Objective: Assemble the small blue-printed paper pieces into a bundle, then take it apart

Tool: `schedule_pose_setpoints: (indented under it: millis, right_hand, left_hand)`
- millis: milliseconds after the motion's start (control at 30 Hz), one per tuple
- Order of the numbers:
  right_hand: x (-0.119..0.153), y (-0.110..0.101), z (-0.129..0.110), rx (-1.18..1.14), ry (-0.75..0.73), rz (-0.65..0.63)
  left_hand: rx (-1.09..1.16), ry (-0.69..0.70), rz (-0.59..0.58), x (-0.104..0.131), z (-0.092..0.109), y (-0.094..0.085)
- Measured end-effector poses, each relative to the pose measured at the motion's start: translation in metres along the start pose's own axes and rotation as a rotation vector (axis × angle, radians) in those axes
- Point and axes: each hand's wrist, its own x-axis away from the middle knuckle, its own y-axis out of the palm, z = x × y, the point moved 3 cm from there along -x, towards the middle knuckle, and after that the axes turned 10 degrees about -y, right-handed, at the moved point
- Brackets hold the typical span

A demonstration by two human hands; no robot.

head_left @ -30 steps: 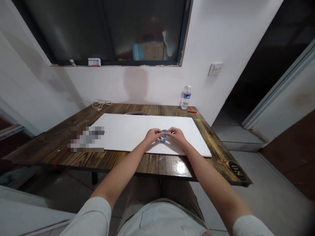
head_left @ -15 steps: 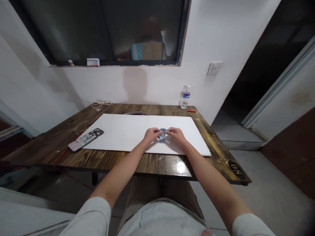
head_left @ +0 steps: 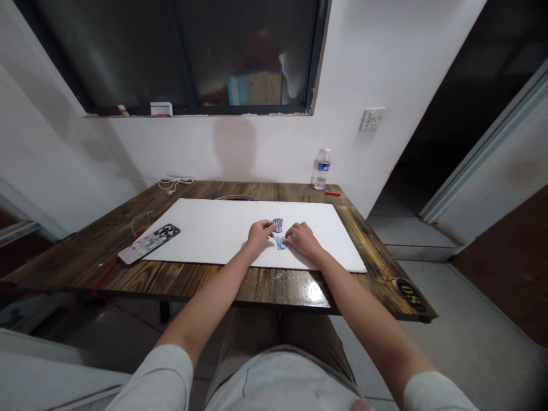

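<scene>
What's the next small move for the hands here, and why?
Probably ease the small flat blue-and-white patterned pieces in the left hand toward the similar lower pieces on the white rectangular board: they are close by, and the right hand's fingers are already at the lower ones.

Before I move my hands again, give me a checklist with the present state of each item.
1. Left hand has hold of the upper blue pieces: ok.
2. Right hand has a firm grip on the lower blue pieces: cannot tell; its fingers are at their edge.
3. Both blue groups within the white board's outline: ok.
4. Phone clear of the board: not ok, it overlaps the left edge.
5. Bottle upright and beyond the board: ok.
</scene>
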Motion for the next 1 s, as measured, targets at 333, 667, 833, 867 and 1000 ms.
schedule_pose_setpoints:
  millis: [333,667,833,867,1000]
  right_hand:
    - [-0.003,-0.012,0.001,-0.245,0.056,0.201]
    - [-0.003,-0.012,0.005,-0.502,0.149,0.241]
    - [-0.005,-0.013,0.004,-0.548,0.103,0.245]
    - [-0.006,-0.013,0.004,-0.549,0.099,0.245]
    - [-0.006,-0.012,0.005,-0.548,0.093,0.235]
  left_hand:
    - [-0.060,0.003,-0.133,0.009,0.003,0.005]
    - [-0.132,-0.004,-0.227,0.007,-0.003,0.010]
    - [-0.103,-0.016,-0.211,0.007,-0.002,0.009]
    - [-0.099,-0.018,-0.204,0.006,-0.002,0.008]
    - [-0.098,-0.020,-0.181,0.007,0.000,0.007]
